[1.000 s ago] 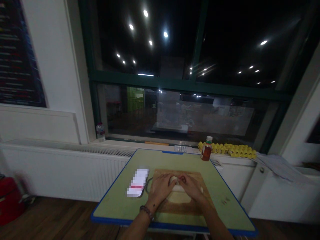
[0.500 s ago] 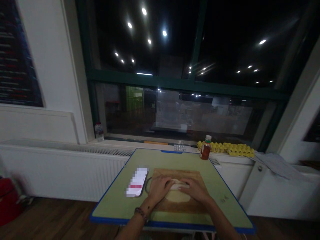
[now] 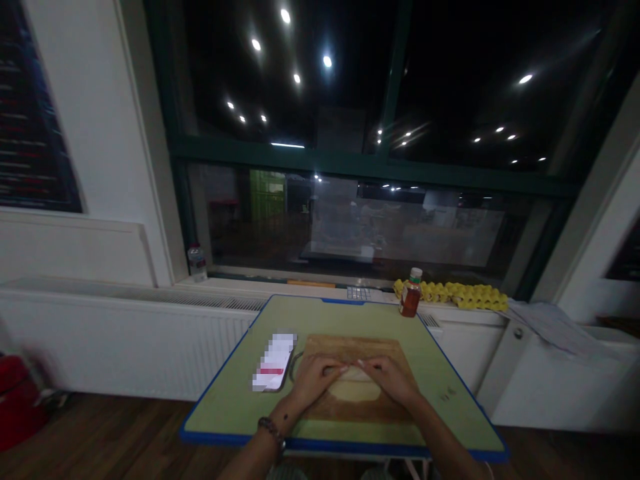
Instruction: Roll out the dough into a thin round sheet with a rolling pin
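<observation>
A flat sheet of pale dough (image 3: 355, 392) lies on a wooden cutting board (image 3: 327, 408), its far part folded or rolled into a thicker strip. My left hand (image 3: 316, 375) grips the left part of that strip, fingers curled and thumb pointing inward. From the other side, my right hand (image 3: 387, 375) pinches the strip's right part. The two hands nearly meet at the dough's far edge, and their fingers hide much of it. The board's dark handle (image 3: 295, 367) shows just left of my left hand.
A phone (image 3: 275, 363) lies left of the board on the green, blue-edged table (image 3: 240, 413). At the table's far right corner stands a bottle of reddish-brown liquid (image 3: 411, 293). Yellow egg trays (image 3: 465, 295) and a clear bottle (image 3: 197, 261) sit along the windowsill.
My hands have drawn closer together along the dough strip, with the fingertips now nearly meeting. My left wrist has shifted slightly left. The phone and bottles stay put.
</observation>
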### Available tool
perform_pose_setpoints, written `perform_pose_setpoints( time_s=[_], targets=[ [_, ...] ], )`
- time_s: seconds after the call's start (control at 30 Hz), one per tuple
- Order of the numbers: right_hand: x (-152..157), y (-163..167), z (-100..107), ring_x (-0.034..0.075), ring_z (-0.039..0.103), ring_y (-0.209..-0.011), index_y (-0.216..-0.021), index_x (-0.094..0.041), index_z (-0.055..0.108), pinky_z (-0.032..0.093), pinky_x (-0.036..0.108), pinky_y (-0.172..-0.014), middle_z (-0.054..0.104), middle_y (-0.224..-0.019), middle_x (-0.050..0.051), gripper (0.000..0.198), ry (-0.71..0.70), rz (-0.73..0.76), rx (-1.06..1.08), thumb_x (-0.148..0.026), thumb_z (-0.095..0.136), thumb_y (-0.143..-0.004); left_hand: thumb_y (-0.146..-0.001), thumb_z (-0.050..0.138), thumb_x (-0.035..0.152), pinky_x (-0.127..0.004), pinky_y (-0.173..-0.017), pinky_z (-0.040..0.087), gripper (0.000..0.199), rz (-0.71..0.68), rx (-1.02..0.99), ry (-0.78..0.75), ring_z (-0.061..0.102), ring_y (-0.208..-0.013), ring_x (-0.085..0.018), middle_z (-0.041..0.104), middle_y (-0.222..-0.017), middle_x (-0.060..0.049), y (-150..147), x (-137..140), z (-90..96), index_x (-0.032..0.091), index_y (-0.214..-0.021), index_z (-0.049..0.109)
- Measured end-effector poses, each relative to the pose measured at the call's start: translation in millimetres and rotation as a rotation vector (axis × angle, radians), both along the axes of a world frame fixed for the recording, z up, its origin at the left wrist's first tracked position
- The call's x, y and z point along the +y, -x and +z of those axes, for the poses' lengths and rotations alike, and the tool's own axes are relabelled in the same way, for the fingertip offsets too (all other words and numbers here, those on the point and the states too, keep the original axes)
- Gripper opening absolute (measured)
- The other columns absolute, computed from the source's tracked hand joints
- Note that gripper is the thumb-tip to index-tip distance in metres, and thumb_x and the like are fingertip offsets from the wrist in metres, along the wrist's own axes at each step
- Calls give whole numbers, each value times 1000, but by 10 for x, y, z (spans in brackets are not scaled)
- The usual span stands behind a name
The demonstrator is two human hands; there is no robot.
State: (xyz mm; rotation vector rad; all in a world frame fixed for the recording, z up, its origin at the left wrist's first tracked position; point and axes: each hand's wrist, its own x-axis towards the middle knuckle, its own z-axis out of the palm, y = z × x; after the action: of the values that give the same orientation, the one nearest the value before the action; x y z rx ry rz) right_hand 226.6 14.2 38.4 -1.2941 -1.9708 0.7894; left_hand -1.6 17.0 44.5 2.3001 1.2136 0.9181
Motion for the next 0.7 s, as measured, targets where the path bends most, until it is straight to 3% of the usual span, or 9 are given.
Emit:
perform_pose_setpoints(
  time_s=[0.07,0.23,0.53,0.7],
  targets=[
    [9,19,-5,22,66,-79,-83,-18,76,49,31,-73,74,-82,3,55,6,-28,1,-63,44,-88,-89,55,43,-28,-86,45,25,41,3,8,67,-93,-19,75,-97,2,-21,-13,6,29,-94,75],
    [7,15,-32,23,65,-96,-104,-24,72,47,33,-86,73,-104,4,40,-72,-3,-64,-54,57,-83,-84,61,45,-31,-93,42,27,9,103,-29,62,-102,-21,72,-107,0,-15,-60,42,28,-104,69],
    [-221,102,-53,24,55,-113,-104,-27,69,38,37,-100,66,-115,4,24,-247,-109,-309,-40,58,-86,-83,65,45,-35,-93,41,29,15,321,-120,56,-107,-25,64,-110,-3,-78,-104,50,30,-108,67],
    [-321,145,-157,25,56,-115,-112,-25,64,40,36,-99,65,-120,6,28,-254,-116,-346,-35,57,-87,-84,64,41,-36,-95,42,39,-81,329,-109,55,-112,-25,61,-121,-3,-39,-192,65,31,-121,60]
  ],
)
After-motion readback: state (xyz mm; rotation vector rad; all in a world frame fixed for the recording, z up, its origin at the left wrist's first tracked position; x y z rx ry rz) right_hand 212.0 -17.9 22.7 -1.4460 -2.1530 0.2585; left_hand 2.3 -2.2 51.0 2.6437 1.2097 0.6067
